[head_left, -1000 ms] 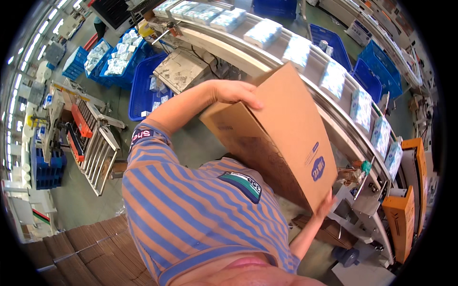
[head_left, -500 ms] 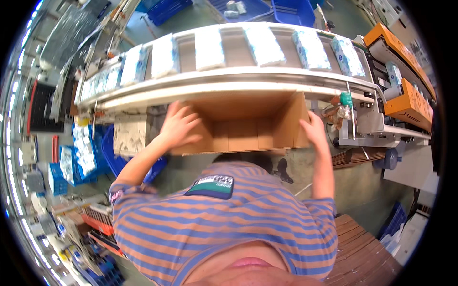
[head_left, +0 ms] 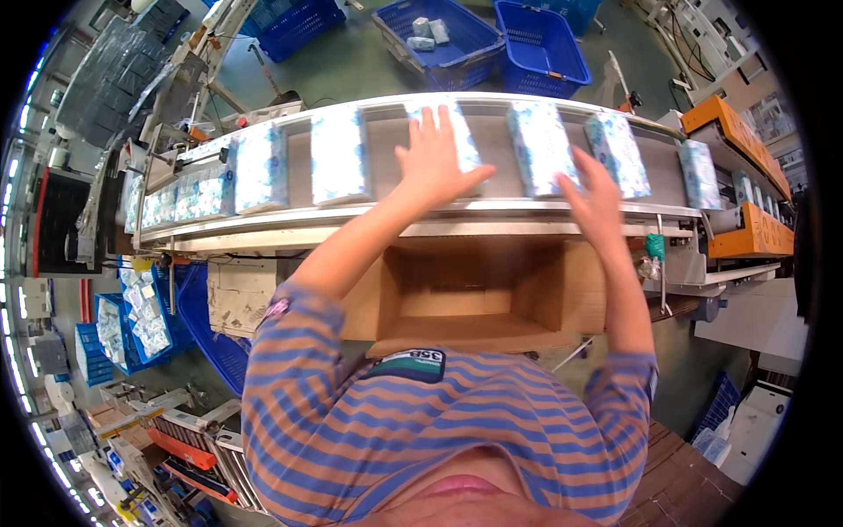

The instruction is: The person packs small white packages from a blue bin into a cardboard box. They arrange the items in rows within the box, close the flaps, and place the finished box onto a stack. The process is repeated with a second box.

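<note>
My left hand (head_left: 436,167) lies with fingers spread over a white-and-blue wrapped pack (head_left: 462,140) on the conveyor. Whether the palm presses on it cannot be told. My right hand (head_left: 597,195) has thumb and fingers apart, its fingertips by the near right edge of another wrapped pack (head_left: 538,145). One more pack (head_left: 619,151) lies just to the right of that hand. Below the conveyor's near rail, in front of my body, stands an open cardboard box (head_left: 457,327) with its flaps spread; no contents show in it.
The conveyor (head_left: 386,149) runs across in front of me, with more packs toward its left end. Orange machine guards (head_left: 738,132) flank its right end. Blue crates (head_left: 540,53) stand beyond it. Crates with packs (head_left: 149,316) are at left, and a metal rail post (head_left: 660,263) at right.
Both hands have left the cardboard box's sides and reached forward over the conveyor. The box now sits against the conveyor with its flaps folded outward. Packs have shifted along the belt.
</note>
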Action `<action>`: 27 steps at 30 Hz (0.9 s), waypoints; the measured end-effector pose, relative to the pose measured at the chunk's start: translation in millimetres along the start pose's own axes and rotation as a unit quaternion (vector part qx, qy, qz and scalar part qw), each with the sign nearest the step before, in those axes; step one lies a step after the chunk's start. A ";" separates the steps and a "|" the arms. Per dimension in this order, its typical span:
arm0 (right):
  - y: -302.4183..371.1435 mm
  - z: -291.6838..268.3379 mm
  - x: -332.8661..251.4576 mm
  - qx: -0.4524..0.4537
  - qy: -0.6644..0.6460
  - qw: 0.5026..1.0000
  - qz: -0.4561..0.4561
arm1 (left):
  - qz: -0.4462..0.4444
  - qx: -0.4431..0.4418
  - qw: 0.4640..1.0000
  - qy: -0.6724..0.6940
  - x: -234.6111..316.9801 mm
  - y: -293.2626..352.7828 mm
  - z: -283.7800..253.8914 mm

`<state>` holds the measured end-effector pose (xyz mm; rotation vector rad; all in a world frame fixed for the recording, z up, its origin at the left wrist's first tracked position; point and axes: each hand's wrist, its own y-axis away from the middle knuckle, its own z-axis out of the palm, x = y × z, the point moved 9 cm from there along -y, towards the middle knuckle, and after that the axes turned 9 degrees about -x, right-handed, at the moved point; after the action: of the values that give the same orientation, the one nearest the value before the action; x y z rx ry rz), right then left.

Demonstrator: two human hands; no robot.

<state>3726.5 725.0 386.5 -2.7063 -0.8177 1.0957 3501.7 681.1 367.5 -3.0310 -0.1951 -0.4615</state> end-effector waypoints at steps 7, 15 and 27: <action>-37.7 94.8 29.1 -0.183 0.047 0.974 0.125 | -0.107 -0.059 0.765 0.633 -133.8 -21.4 28.5; -55.3 114.6 -78.2 -0.241 -0.075 0.962 -0.109 | -0.031 0.025 0.946 0.323 -90.2 -15.4 21.7; -49.5 -48.4 74.0 0.097 0.098 0.980 0.143 | -0.061 0.014 0.949 0.309 -28.2 -51.3 55.7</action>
<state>3781.3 810.1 391.0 -2.7600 -0.2810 0.8811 3484.3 733.5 308.5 -2.6835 -0.3384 -1.3587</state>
